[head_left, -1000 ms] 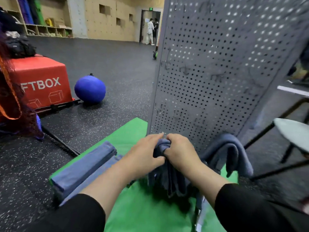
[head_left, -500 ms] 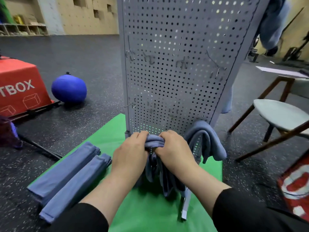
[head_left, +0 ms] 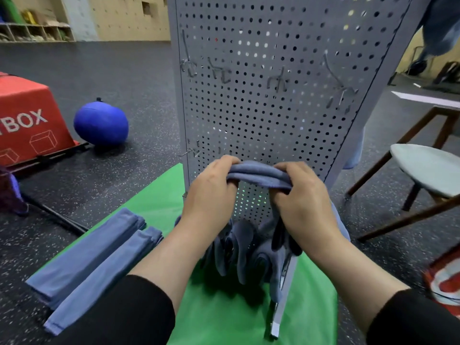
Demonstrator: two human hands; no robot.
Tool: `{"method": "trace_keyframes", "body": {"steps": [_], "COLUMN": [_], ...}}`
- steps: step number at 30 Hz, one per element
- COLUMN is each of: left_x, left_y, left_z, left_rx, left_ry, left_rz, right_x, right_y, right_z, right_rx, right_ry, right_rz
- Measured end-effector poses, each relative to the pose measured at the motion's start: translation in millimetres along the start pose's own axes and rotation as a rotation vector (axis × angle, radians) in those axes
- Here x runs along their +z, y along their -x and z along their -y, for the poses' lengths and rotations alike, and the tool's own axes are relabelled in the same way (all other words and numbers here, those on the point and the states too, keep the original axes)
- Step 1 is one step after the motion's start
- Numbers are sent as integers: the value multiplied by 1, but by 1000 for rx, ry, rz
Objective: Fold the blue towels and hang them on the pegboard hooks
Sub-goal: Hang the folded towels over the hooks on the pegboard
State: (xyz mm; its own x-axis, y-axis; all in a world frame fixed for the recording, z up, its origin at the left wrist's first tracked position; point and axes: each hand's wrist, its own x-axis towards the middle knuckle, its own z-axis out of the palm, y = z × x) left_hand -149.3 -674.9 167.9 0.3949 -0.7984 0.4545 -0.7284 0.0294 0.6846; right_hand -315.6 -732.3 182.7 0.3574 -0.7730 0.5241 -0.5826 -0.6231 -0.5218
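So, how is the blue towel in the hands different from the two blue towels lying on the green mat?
The blue towel in the hands is bunched into a thick roll, gripped by the left hand and right hand in front of the grey pegboard. The two folded blue towels lie flat on the green mat as long strips, untouched. All share the same blue cloth.

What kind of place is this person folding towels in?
Probably a gym or training hall: speckled rubber floor, a red padded jump box, a blue weighted ball and storage shelves along the far wall.
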Motion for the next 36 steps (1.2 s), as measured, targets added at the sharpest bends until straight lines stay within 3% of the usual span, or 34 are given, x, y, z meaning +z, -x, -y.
{"method": "trace_keyframes", "body": {"steps": [8,12,19,22,26,30,33,36], "left_x": [42,60,72,70,53,19,-18,-53], "left_y": [-36,-31,-5,9,25,38,54,77], "left_z": [9,25,41,45,54,73,113,174], "left_rx": [-68,-121,-193,-203,-157,-83,-180,-420], "left_ry": [81,92,160,205,229,120,-41,-212], "left_rz": [15,72,208,297,295,49,3,60], "right_x": [25,47,74,77,79,75,98,150], "right_y": [-22,-21,9,18,35,56,66,79], "right_z": [-12,-16,-22,-22,-13,11,41,57], "right_rx": [190,269,353,352,118,-276,-348,-272], "right_ry": [-68,-29,-269,-199,-115,-209,-361,-339], "right_rz": [-96,45,55,102,-4,-86,31,258]}}
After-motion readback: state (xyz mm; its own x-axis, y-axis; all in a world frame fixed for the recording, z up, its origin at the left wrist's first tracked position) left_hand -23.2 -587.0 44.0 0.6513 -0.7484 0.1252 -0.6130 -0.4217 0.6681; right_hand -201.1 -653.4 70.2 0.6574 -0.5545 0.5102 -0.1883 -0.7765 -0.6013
